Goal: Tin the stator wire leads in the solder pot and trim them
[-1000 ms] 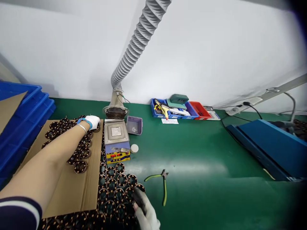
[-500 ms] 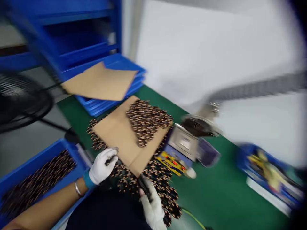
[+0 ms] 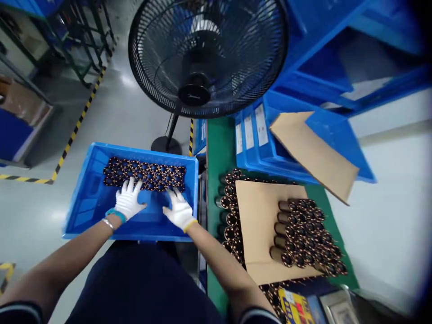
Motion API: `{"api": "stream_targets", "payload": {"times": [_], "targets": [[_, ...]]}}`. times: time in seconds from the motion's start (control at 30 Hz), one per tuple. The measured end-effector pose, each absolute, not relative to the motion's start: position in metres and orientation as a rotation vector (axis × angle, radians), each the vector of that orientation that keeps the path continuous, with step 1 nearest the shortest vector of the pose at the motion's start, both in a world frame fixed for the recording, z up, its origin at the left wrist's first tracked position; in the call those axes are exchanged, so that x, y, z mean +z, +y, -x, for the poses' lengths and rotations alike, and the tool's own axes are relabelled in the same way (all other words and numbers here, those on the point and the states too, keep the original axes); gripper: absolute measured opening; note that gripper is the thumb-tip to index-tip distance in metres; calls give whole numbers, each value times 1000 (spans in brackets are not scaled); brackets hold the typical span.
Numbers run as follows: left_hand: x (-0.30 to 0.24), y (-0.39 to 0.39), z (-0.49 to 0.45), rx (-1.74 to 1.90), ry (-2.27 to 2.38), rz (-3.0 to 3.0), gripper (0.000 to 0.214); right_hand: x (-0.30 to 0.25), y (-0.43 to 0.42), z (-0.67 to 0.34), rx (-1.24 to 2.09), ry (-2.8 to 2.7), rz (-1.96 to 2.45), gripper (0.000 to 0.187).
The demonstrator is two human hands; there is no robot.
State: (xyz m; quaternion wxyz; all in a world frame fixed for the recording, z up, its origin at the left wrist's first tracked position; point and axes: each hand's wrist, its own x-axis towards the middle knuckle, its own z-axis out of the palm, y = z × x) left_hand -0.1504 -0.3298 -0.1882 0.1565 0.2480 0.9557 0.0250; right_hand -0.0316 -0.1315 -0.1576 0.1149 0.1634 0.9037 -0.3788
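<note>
Basically: both hands at the near row of the bin load

Blue bin (image 3: 151, 220) sits off the desk's (image 3: 218, 146) left edge. Copper-dotted cylinders (image 3: 145, 173) stand in tight rows along the bin's far edge. Left hand (image 3: 128, 201): fingers spread wide, reaching over the near row, no part seen in grip. Right hand (image 3: 179, 210): fingers apart, at the block's near right corner, also no part seen in it. Fingertip contact: can't tell. Step in hand, my read: setting or squaring the rows. Next move calls for light, even fingers on the sides, clear of the copper ends. Second batch (image 3: 300, 243) stands on cardboard (image 3: 256, 234) on the desk.
</note>
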Motion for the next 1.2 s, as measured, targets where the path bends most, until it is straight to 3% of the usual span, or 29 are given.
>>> {"api": "stream_targets", "payload": {"times": [0.1,0.27,0.6,0.83,1.2], "targets": [[-205,-305,168,85,2634,-832,93,-201,-130,80,-643,2592,-742,85],[-228,-257,192,121,2489,-965,92,-231,-119,113,-450,2501,-787,90],[-236,-212,198,117,2493,-801,81,-230,-122,139,-403,2404,-924,79],[-243,-213,198,49,2522,-889,65,-238,-129,136,-385,2466,-1001,58],[-246,-213,197,41,2591,-906,57,-251,-131,151,-476,2463,-1127,50]]}}
